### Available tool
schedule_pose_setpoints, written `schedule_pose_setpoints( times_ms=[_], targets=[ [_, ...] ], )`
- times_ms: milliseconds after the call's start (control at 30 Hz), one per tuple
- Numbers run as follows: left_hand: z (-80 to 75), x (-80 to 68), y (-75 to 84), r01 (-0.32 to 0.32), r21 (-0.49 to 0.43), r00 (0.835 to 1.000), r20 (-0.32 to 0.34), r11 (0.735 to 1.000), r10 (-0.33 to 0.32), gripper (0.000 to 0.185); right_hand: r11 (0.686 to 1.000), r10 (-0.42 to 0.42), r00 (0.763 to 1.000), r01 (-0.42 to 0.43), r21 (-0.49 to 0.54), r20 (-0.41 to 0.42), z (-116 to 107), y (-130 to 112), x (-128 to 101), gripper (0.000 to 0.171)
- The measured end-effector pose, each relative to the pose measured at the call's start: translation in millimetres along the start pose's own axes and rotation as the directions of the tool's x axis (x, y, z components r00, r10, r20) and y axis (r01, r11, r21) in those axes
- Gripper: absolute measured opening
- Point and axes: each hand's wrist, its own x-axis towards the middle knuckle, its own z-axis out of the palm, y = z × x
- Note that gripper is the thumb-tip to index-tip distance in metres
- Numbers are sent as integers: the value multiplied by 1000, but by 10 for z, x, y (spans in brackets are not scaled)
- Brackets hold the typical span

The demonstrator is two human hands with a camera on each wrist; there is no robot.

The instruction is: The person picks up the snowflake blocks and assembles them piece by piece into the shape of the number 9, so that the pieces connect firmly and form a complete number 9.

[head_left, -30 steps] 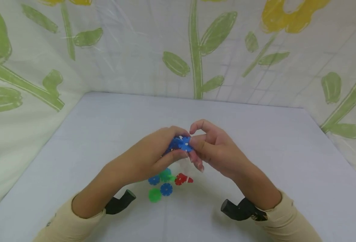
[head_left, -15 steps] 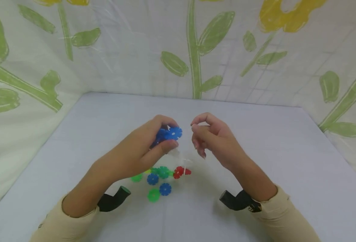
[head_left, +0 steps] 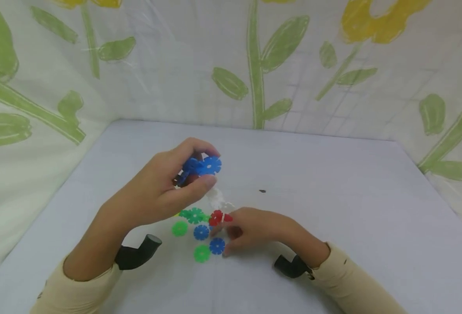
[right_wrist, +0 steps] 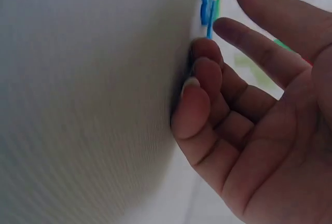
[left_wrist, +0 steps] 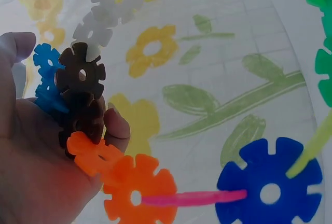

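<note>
We note the left hand (head_left: 156, 192) gripping the joined discs (head_left: 199, 168); the right hand (head_left: 250, 229), fingers relaxed, may scatter the loose discs (head_left: 201, 233) at centre frame.

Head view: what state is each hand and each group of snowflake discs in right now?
Left hand: raised, gripping the joined disc cluster.
Joined disc cluster: held above the table, blue discs showing.
Right hand: low on the table, fingers at the loose discs.
Loose discs: lying flat, unjoined.
</note>
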Motion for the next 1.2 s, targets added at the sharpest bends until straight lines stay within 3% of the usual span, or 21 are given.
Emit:
schedule_pose_setpoints(
  times_ms=[133,333,467,533,600,667,767,833,900,1067,1200],
  targets=[
    [10,7,8,3,19,1000,14,1000,-3,34,998,-37,999,36,-60,-10,56,-59,21,30],
    [30,7,7,0,62,1000,17,998,-1,33,999,32,999,-30,-41,27,67,-110,16,21],
    [44,9,3,-13,83,1000,16,997,12,31,999,48,998,-46,-24,50,-41,-99,-77,20],
    [49,13,7,-13,87,1000,18,996,12,29,999,40,999,-40,-35,-19,-151,-78,-168,16],
    [58,22,11,-3,85,1000,29,996,1,28,999,20,986,-28,-47,-163,-288,-85,-284,11],
    [74,34,14,17,84,999,46,996,-20,27,999,-36,936,19,-51,-349,-412,-121,-401,7],
    [103,51,18,55,88,995,74,995,-62,29,988,-151,801,147,-53,-580,-520,-232,-555,9],
    [124,60,25,75,94,993,86,993,-83,30,969,-220,721,238,-64,-657,-542,-322,-630,14],
    [142,67,34,83,94,991,95,992,-92,30,949,-278,667,303,-89,-691,-535,-400,-666,19],
    [211,70,46,72,71,988,129,995,-81,28,921,-355,600,357,-157,-717,-479,-535,-652,24],
    [279,71,40,60,47,986,153,997,-66,27,921,-340,592,366,-132,-731,-421,-574,-637,18]
  ],
)
